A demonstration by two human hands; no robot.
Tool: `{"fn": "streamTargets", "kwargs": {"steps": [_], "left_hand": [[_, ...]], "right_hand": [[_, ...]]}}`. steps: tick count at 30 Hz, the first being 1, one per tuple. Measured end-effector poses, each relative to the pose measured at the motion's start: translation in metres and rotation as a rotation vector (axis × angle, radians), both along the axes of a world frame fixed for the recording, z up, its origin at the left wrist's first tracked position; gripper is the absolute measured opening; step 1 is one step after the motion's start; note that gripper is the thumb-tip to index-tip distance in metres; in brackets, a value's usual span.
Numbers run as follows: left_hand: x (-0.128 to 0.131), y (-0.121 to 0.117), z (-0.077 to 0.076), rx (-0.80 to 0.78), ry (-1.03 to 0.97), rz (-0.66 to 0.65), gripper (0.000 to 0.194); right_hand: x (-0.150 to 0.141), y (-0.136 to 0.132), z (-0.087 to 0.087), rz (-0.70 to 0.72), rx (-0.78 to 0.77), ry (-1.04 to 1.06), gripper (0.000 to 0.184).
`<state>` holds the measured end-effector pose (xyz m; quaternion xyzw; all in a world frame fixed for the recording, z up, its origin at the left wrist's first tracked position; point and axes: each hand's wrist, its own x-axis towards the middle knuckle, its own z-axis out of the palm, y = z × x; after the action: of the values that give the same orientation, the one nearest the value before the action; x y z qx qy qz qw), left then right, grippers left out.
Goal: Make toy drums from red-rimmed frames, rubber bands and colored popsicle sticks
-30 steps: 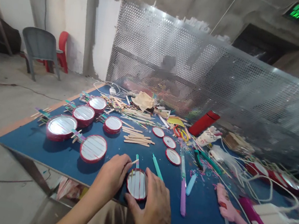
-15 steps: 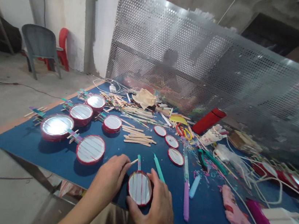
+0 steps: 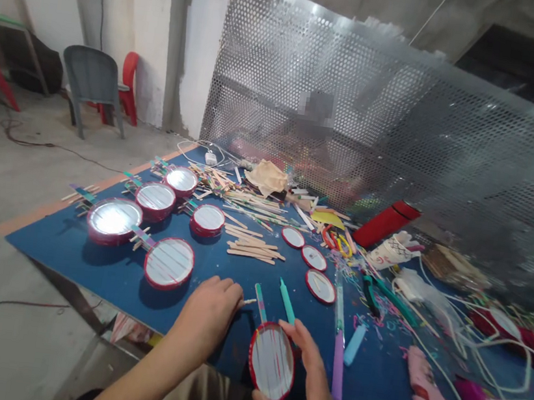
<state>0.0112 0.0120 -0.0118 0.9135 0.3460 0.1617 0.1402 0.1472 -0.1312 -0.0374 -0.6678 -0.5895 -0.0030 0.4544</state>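
Observation:
My right hand (image 3: 308, 389) grips a small toy banjo (image 3: 272, 362) by its rim, thumb at the near edge and fingers at the far right. It has a red rim, a pale striped face and a thin green-tipped neck (image 3: 260, 302) pointing away from me. My left hand (image 3: 214, 304) is closed left of the neck, around a thin pale stick (image 3: 247, 302) whose end sticks out toward the neck without touching it. A finished-looking toy banjo (image 3: 169, 263) lies beyond my left hand. A capped green marker-like tube (image 3: 287, 300) lies just past the held banjo.
More toy banjos (image 3: 114, 219) stand at the table's left. Wooden craft sticks (image 3: 253, 249) lie mid-table, with round red-rimmed discs (image 3: 320, 286) to their right. Further right are a purple tube (image 3: 337, 367), green-handled pliers (image 3: 391, 300), a pink glue gun (image 3: 428, 392), white cables and a red bottle (image 3: 386, 223).
My right hand has shifted right with the toy banjo and tilted it so its face looks narrower. My left hand has moved slightly right with the stick, now lower. The camera view has swung left.

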Motion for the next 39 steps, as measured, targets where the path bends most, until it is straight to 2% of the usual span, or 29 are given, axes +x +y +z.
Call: {"fn": "streamTargets", "kwargs": {"steps": [9, 39], "left_hand": [[0.0009, -0.0019, -0.0005, 0.022, 0.032, 0.014, 0.02], [-0.0007, -0.0039, -0.0025, 0.036, 0.011, 0.022, 0.021]], "right_hand": [[0.0048, -0.0017, -0.0075, 0.037, -0.048, -0.073, 0.065], [0.007, 0.0007, -0.0069, 0.06, -0.085, -0.196, 0.064]]}}
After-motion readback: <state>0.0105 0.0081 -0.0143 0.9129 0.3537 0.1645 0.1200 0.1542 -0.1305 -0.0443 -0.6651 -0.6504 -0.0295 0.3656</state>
